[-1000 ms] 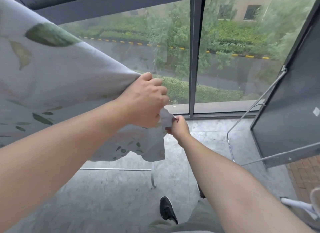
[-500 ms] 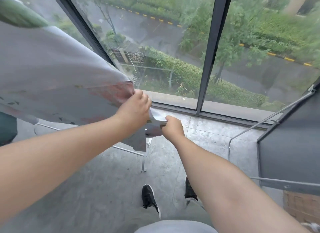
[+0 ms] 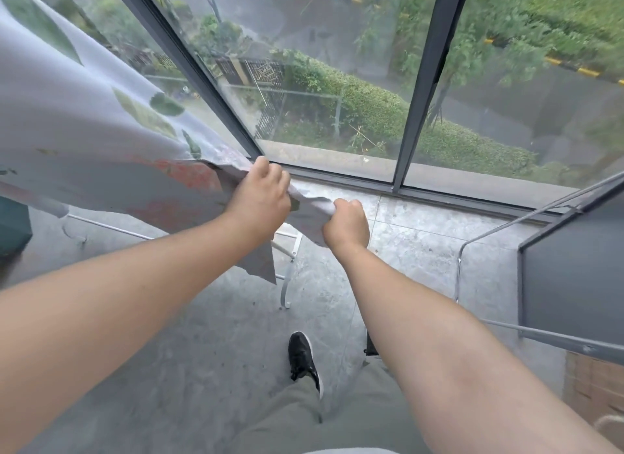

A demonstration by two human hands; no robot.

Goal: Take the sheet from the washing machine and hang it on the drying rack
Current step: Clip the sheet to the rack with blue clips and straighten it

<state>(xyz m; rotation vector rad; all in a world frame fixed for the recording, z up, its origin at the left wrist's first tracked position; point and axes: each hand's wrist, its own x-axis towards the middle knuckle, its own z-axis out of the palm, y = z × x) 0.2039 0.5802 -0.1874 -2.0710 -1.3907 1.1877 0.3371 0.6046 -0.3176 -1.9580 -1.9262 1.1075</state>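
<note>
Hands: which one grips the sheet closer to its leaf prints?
The left hand, beside the printed bulk of the sheet; the right hand grips the crumpled end farther off.

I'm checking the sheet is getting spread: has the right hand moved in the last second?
Yes, slightly: the right hand, gripping the sheet, now sits further left of the window post, though the camera swung too.

A big window (image 3: 337, 82) with dark frame bars (image 3: 426, 82) looks down on a green hedge (image 3: 371, 109) and a wet road (image 3: 506, 115) edged with a yellow-and-black kerb (image 3: 587, 71). Below lies a grey speckled floor (image 3: 202, 335). A black shoe (image 3: 302, 359) and grey trousers (image 3: 337, 416) show at the bottom. A dark panel (image 3: 574, 267) stands at the right, and a teal box (image 3: 13, 224) at the left edge.
</note>
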